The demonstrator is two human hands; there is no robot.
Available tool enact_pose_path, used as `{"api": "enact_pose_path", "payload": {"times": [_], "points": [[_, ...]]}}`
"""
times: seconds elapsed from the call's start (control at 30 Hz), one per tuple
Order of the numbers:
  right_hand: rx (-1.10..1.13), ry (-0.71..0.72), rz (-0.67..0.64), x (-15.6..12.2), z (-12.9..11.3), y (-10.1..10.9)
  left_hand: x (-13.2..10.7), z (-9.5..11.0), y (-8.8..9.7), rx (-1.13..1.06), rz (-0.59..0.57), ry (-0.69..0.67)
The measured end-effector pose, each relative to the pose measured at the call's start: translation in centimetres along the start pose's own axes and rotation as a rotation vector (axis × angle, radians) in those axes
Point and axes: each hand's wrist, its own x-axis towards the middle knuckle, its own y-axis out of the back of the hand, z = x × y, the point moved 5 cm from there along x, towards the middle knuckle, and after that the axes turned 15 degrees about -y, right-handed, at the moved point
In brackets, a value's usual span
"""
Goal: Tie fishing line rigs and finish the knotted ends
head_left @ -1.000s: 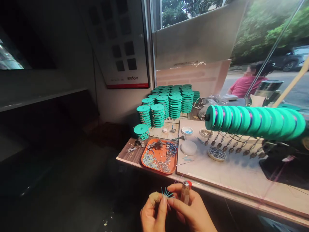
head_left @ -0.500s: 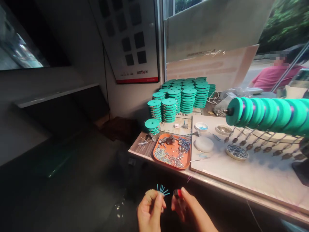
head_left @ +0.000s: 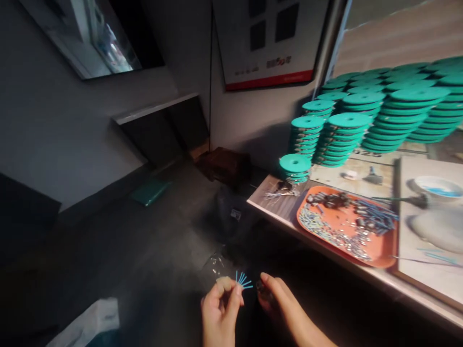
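Below the table's edge, my left hand (head_left: 222,303) pinches several thin light-blue tubes (head_left: 243,279) between thumb and fingertips, their free ends fanned out. A pale wrap covers one of its fingers. Close by on the right, my right hand (head_left: 282,303) is closed around a small lighter (head_left: 261,287), its thumb at the top. The lighter looks dark here, and most of it is hidden in the fingers. A narrow gap separates the tubes from the lighter. No flame shows.
An orange tray (head_left: 383,253) of small metal parts and short tubes sits on the table (head_left: 267,197). Behind it stand stacks of green spools (head_left: 349,120). A pale board (head_left: 415,274) with a white dish (head_left: 419,183) lies at right. A white bag (head_left: 97,318) is at lower left.
The view has swung left and down, so the table and spools sit farther right. Both hands keep their holds. The lighter's red part no longer shows.
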Motion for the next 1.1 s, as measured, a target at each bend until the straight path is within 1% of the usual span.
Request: {"api": "enact_pose_path", "payload": {"times": [0.1, 0.17, 0.27, 0.4, 0.5, 0.87, 1.1], "points": [[-0.033, 0.005, -0.048, 0.7, 0.7, -0.9, 0.0, -0.7, 0.8, 0.005, -0.021, 0.028], [-0.038, 0.008, -0.063, 1.0, 0.9, -1.2, -0.1, -1.1, 1.1, 0.002, -0.007, 0.039], [-0.043, 0.014, -0.078, 1.1, 1.1, -1.4, -0.1, -1.3, 1.0, -0.013, 0.013, 0.054], [-0.042, 0.024, -0.092, 1.2, 1.3, -1.4, -0.3, -1.1, 0.6, -0.044, 0.104, 0.071], [-0.069, 0.037, -0.102, 1.3, 1.5, -1.3, -0.4, -0.8, 0.3, -0.054, 0.128, 0.071], [-0.085, 0.051, -0.106, 1.3, 1.7, -1.1, -0.5, -1.1, 0.0, -0.043, 0.090, 0.076], [-0.086, 0.063, -0.089, 1.4, 1.6, -0.8, -0.3, -0.8, -0.1, -0.053, 0.059, 0.089]]}}
